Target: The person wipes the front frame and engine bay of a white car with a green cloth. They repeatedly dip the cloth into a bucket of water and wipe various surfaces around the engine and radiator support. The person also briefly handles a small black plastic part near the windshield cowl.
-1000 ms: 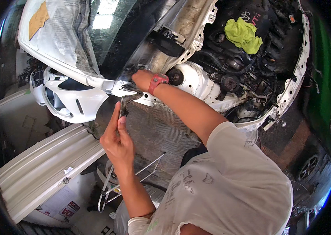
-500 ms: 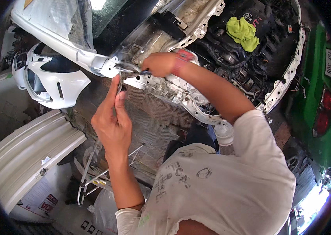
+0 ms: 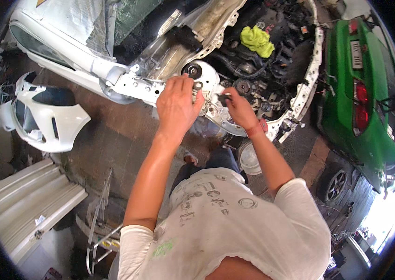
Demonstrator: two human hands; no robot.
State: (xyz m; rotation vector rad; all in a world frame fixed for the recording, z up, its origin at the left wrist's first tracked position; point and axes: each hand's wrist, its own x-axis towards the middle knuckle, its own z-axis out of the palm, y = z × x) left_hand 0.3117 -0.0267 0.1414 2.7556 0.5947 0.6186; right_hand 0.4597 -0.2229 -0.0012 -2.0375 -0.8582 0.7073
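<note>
My left hand (image 3: pixel 177 105) is closed at the white strut tower (image 3: pixel 210 77), its fingers bent. At its fingertips shows a metal piece with a ring-shaped end (image 3: pixel 198 86), the rest covered by the hand. To the right, my right hand (image 3: pixel 241 109) wraps round a short dark-handled tool (image 3: pixel 224 98), whose tip points left toward my left hand. Both hands are above the bare white fender rail (image 3: pixel 136 88) of a car with its front panels off. The round black strut mount (image 3: pixel 192 71) sits just beyond my left fingertips.
A yellow-green cloth (image 3: pixel 257 41) lies on the engine (image 3: pixel 249 60). The curved white front frame (image 3: pixel 307 79) borders the bay. A white bumper cover (image 3: pixel 48 116) stands on the left, a green car (image 3: pixel 361 88) on the right. A white bucket (image 3: pixel 249 157) is below the frame.
Both hands have moved from the rail's left end rightward to the strut tower and are farther apart. The view has shifted, showing more of the green car.
</note>
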